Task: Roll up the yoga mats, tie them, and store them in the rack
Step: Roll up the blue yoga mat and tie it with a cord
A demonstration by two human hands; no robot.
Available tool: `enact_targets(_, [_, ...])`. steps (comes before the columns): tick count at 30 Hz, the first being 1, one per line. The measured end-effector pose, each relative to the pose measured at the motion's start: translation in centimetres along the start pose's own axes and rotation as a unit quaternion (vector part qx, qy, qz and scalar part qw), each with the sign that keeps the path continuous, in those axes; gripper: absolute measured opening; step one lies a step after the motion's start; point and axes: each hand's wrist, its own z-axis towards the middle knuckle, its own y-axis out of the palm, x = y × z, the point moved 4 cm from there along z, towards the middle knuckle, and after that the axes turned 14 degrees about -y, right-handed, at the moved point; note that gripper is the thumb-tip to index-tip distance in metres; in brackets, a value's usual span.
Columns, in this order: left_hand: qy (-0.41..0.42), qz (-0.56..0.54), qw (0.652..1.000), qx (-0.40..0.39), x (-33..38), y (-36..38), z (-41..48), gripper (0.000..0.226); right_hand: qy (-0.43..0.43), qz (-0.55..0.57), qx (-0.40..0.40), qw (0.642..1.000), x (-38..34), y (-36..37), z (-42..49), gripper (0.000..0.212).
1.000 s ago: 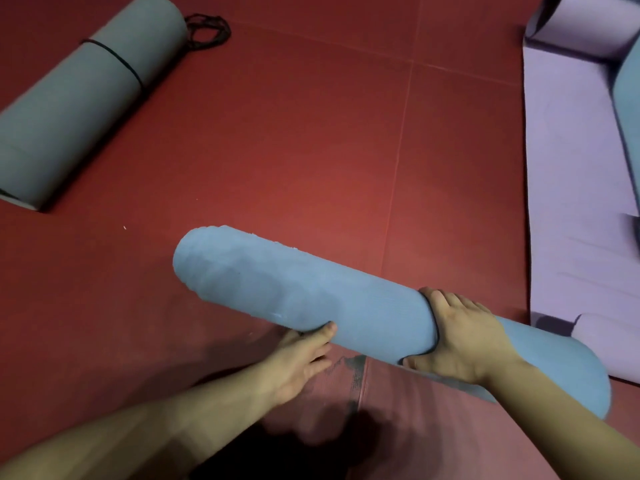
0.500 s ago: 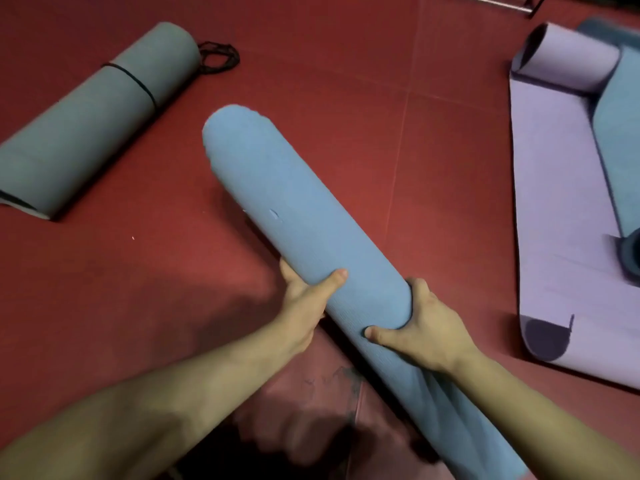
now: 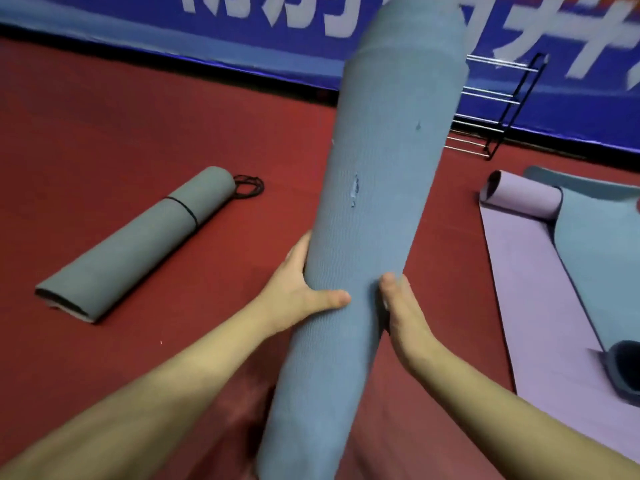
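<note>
Held nearly upright at near centre, tipped slightly right: rolled blue mat (image 3: 377, 202), gripped low down by left hand (image 3: 298, 292), thumb across the front, and by right hand (image 3: 405, 306) clasping the opposite side, fingers hidden behind. On the red floor (image 3: 104, 133) at left, grey rolled mat (image 3: 138, 244) bound with a black band, loose black cords (image 3: 249, 187) at its far end. Far right, wire rack (image 3: 495, 109) against a blue banner (image 3: 173, 36); near right, partly unrolled purple mat (image 3: 530, 271).
</note>
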Motion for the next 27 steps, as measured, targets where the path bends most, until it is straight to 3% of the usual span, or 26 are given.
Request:
enact_targets(5, [-0.04,-0.006,0.998,-0.047,-2.7,-0.3,0.4,0.096,0.04,0.147,0.055,0.987,3.0,4.2,-0.3,0.106])
enact_targets(10, [-0.054,-0.043,0.997,-0.026,-4.1,-2.8,1.5,0.09,0.047,0.173,0.036,0.983,3.7,6.8,1.2,0.108])
enact_targets(15, [-0.077,0.004,0.995,-0.058,-2.8,-7.3,4.5,0.09,0.078,0.223,0.007,0.972,3.5,11.4,3.4,0.087])
enact_targets(20, [-0.122,0.055,0.988,-0.079,-3.8,-11.6,6.9,0.072,0.147,0.257,0.02,0.955,4.3,16.5,5.2,0.101])
enact_targets(23, [-0.145,0.074,0.984,-0.079,-3.6,-14.3,8.3,0.077,0.173,0.291,0.018,0.941,3.1,18.5,6.8,0.084])
enact_targets(27, [-0.162,0.097,0.977,-0.102,-1.9,-17.6,10.1,0.055,0.232,0.279,-0.016,0.932,0.6,20.5,9.0,0.074])
